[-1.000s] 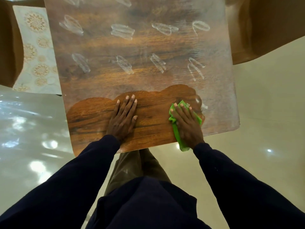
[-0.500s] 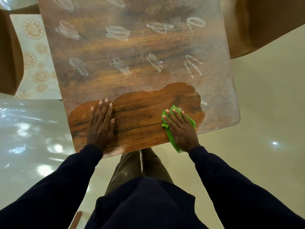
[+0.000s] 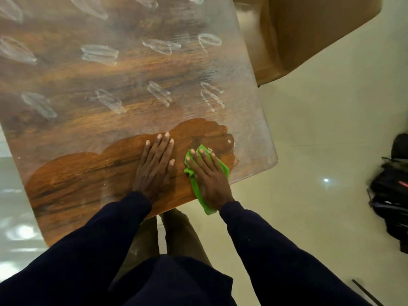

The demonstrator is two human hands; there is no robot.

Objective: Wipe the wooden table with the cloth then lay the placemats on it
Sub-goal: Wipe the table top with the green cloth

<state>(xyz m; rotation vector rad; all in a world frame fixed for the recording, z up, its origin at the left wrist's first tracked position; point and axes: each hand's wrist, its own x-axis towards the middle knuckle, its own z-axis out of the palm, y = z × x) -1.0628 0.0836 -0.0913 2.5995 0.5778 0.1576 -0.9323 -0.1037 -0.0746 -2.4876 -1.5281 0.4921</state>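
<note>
On the table, close to its near edge and toward its near right corner, the left hand lay flat. Just to its right, the right hand pressed flat on the cloth, which lay under that hand and reached a little past the table's near edge. A piece of furniture stood beside the table's far right side, a bag sat on the floor well to the table's right, and the person's legs stood just before its near edge.

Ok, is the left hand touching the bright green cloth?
Apart: head view shows bare wooden table between the left hand and green cloth.
</note>
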